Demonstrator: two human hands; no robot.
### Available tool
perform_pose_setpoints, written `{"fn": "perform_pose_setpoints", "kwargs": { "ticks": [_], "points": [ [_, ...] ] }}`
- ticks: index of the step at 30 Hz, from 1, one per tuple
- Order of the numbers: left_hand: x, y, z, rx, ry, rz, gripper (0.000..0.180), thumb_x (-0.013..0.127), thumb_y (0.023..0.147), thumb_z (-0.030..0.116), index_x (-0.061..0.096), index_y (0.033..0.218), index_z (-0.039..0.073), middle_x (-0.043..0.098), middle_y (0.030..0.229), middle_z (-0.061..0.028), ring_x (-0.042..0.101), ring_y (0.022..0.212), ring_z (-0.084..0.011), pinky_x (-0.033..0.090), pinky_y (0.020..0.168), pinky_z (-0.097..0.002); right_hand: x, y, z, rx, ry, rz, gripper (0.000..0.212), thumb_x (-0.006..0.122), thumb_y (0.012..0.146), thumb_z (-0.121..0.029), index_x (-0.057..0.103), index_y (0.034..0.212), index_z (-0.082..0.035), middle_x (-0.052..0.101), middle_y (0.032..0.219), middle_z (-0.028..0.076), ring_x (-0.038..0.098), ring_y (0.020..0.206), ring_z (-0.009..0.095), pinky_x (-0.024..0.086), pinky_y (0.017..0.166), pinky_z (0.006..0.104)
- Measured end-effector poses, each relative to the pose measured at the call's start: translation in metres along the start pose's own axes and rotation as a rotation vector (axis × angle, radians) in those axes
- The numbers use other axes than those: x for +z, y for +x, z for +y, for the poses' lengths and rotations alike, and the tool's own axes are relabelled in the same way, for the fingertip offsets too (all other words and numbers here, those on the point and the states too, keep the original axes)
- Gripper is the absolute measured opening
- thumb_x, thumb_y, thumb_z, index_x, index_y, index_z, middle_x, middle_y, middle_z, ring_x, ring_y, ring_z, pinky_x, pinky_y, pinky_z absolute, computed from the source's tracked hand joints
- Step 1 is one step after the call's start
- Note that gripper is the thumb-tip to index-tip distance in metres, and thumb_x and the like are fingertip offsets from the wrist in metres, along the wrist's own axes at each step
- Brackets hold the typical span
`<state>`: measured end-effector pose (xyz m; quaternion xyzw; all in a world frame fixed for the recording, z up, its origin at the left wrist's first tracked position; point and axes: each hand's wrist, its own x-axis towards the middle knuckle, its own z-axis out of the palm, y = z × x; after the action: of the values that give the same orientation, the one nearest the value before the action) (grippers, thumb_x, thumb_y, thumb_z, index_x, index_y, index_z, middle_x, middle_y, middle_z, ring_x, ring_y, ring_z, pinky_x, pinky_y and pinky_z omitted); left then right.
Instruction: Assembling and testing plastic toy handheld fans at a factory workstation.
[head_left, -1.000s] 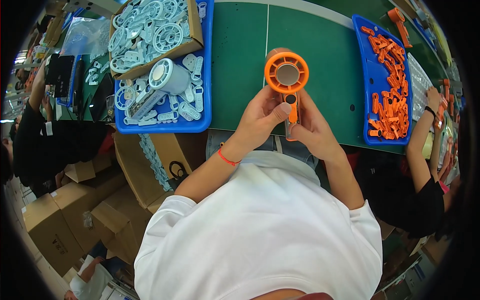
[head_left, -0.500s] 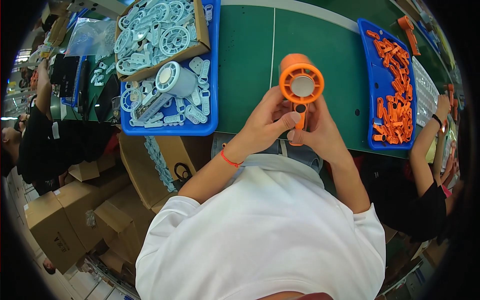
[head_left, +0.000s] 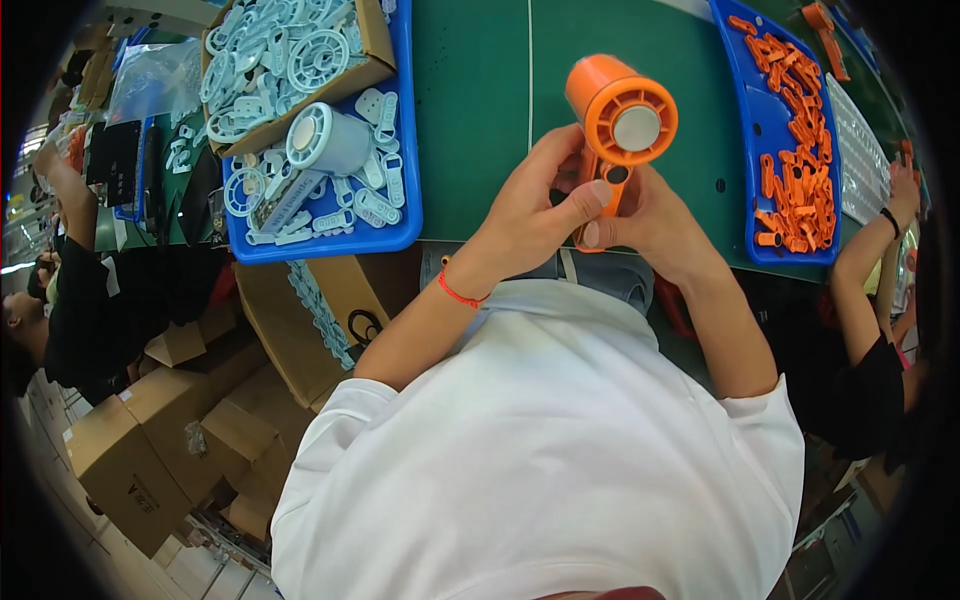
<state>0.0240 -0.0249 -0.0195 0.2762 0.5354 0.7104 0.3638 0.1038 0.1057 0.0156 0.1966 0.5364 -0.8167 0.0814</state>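
Both hands hold up an orange handheld fan in front of my shirt, over the table's near edge. Its round slotted end, with a silver disc in the middle, faces up toward me and leans right. My left hand is closed round the handle from the left, thumb pressed on it just under the round head. From the other side my right hand grips the handle, thumb near its lower end. The fingers behind the handle are mostly hidden.
On the left, a blue tray bears a cardboard box of pale blue parts and a pale blue fan body. At right, another blue tray holds small orange parts. Co-workers' arms reach in at both sides.
The fan has risen slightly and its round head has tilted to the right. Both hands keep their hold. The whole view has shifted a little, moving the trays up in the picture.
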Motion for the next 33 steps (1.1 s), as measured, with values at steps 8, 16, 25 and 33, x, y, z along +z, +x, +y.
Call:
{"fn": "perform_pose_setpoints", "kwargs": {
  "ticks": [8, 16, 25, 33],
  "points": [
    [-0.002, 0.002, 0.006, -0.121, -0.086, -0.011, 0.052, 0.059, 0.087, 0.022, 0.038, 0.127, -0.004, 0.053, 0.102, -0.0089, 0.054, 0.091, -0.0150, 0.045, 0.082, -0.0282, -0.005, 0.005, 0.000, 0.047, -0.038, 0.004, 0.061, 0.078, 0.059, -0.004, 0.047, 0.111, 0.001, 0.056, 0.093, 0.006, 0.058, 0.080, 0.013, 0.050, 0.069, 0.0261],
    [0.000, 0.005, 0.012, -0.043, -0.061, 0.061, 0.047, 0.061, 0.084, 0.021, 0.044, 0.121, -0.002, 0.056, 0.100, -0.0092, 0.057, 0.087, -0.0159, 0.047, 0.077, -0.0305, 0.008, 0.006, -0.001, -0.024, -0.067, 0.061, 0.052, 0.071, 0.063, 0.001, 0.048, 0.110, 0.002, 0.058, 0.095, 0.008, 0.057, 0.078, 0.013, 0.049, 0.068, 0.0266],
    [0.003, 0.000, 0.014, 0.317, 0.800, 0.304, 0.025, 0.063, 0.077, 0.016, 0.055, 0.093, -0.001, 0.055, 0.077, -0.0132, 0.055, 0.066, -0.0258, 0.045, 0.057, -0.0339, 0.017, 0.004, 0.011, -0.409, -0.786, 0.463, 0.052, 0.071, 0.072, -0.009, 0.045, 0.116, -0.001, 0.056, 0.095, 0.010, 0.056, 0.084, 0.018, 0.045, 0.076, 0.0290],
    [0.000, 0.004, 0.012, 0.375, 0.731, 0.349, 0.021, 0.058, 0.081, 0.017, 0.054, 0.090, -0.001, 0.054, 0.071, -0.0114, 0.052, 0.053, -0.0215, 0.043, 0.048, -0.0307, 0.017, 0.007, 0.010, -0.497, -0.823, 0.431, 0.053, 0.071, 0.073, -0.011, 0.044, 0.117, -0.001, 0.055, 0.098, 0.013, 0.056, 0.086, 0.021, 0.046, 0.076, 0.0307]
  ]
}}
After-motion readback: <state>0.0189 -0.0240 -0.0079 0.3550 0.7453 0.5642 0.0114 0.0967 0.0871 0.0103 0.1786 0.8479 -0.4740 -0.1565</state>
